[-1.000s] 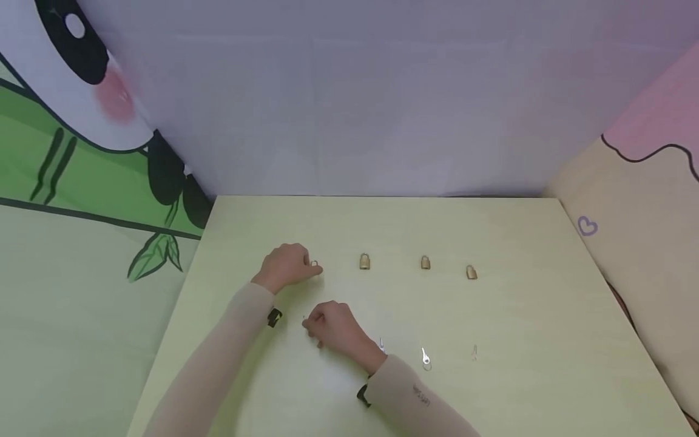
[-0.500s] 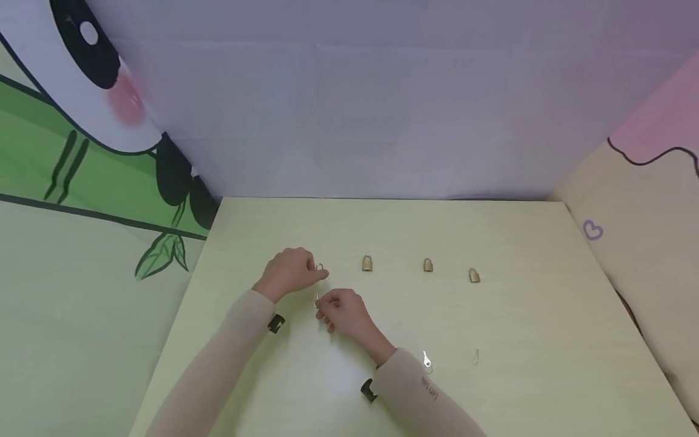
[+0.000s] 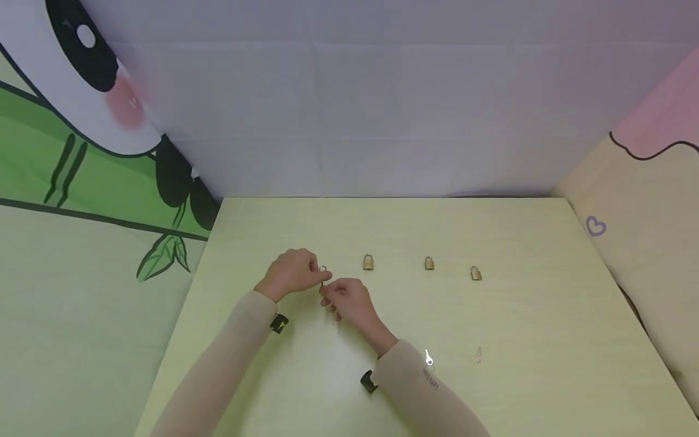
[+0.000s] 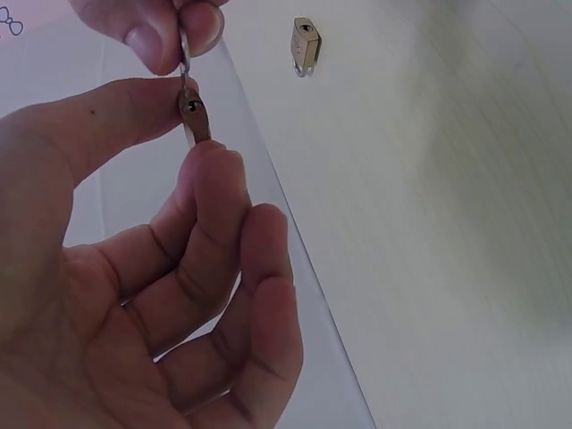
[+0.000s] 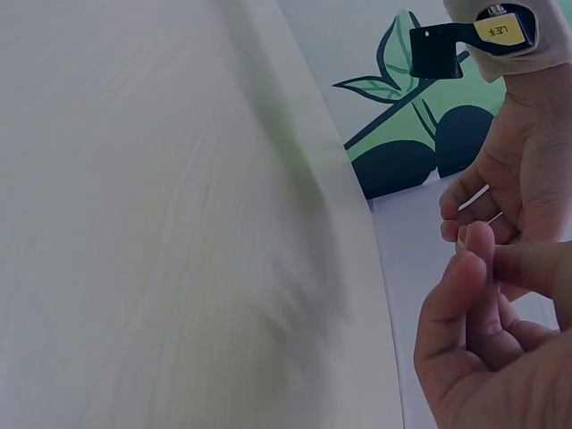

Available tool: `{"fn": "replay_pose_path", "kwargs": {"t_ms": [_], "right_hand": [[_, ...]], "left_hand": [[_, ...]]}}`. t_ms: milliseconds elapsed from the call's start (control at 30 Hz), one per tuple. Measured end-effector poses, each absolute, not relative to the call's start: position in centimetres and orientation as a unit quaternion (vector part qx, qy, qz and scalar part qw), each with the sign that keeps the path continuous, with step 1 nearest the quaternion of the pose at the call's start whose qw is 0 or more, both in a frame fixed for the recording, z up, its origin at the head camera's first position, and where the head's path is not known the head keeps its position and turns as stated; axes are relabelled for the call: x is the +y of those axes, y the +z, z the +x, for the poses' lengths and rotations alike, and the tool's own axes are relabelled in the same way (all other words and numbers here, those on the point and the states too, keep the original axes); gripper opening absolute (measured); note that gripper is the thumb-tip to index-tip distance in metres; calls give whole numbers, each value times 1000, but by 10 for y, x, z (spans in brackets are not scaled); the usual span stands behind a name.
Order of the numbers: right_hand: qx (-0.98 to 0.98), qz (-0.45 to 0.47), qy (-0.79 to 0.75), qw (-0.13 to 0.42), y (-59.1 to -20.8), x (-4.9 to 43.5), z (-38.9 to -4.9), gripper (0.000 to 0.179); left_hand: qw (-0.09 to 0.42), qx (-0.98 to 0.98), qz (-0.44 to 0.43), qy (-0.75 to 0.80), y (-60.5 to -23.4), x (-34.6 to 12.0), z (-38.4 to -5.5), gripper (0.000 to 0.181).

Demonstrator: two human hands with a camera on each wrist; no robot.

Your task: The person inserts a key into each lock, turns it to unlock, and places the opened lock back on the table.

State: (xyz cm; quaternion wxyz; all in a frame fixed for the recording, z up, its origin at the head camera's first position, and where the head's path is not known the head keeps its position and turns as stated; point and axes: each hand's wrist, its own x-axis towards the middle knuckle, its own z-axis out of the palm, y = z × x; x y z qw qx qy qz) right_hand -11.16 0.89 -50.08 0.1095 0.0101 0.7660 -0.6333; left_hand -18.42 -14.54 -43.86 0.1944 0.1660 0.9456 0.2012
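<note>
Between the thumb and fingers of my left hand (image 3: 292, 271) is a small brass padlock (image 4: 194, 116), its keyhole facing my right hand in the left wrist view. My right hand (image 3: 352, 300) pinches a thin silver key (image 4: 184, 55), whose tip reaches right to the padlock's keyhole end. Both hands meet above the left half of the table, fingertips close together. In the right wrist view, the right fingers (image 5: 456, 290) hide the key and most of the padlock.
Three more brass padlocks, the nearest one (image 3: 368, 262) just right of my hands, stand in a row on the pale table (image 3: 524, 315). Closer to me lie a silver key (image 3: 428, 358) and a fainter small key (image 3: 479, 355). A fabric backdrop (image 3: 382, 121) rises behind the table.
My right hand has moved up and to the right with the key, reaching the padlock in my left hand. The left hand has barely moved and keeps its hold.
</note>
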Motion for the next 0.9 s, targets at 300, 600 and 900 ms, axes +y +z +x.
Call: {"fn": "replay_pose_path", "kwargs": {"t_ms": [300, 600, 900], "right_hand": [[762, 24, -636, 120, -500, 10, -115, 28], [752, 34, -646, 125, -499, 8, -114, 29], [740, 52, -662, 106, -501, 3, -113, 33]], "left_hand": [[192, 947, 170, 194, -439, -145, -183, 35], [180, 950, 168, 191, -439, -145, -181, 29], [169, 949, 163, 209, -441, -143, -177, 27]]}}
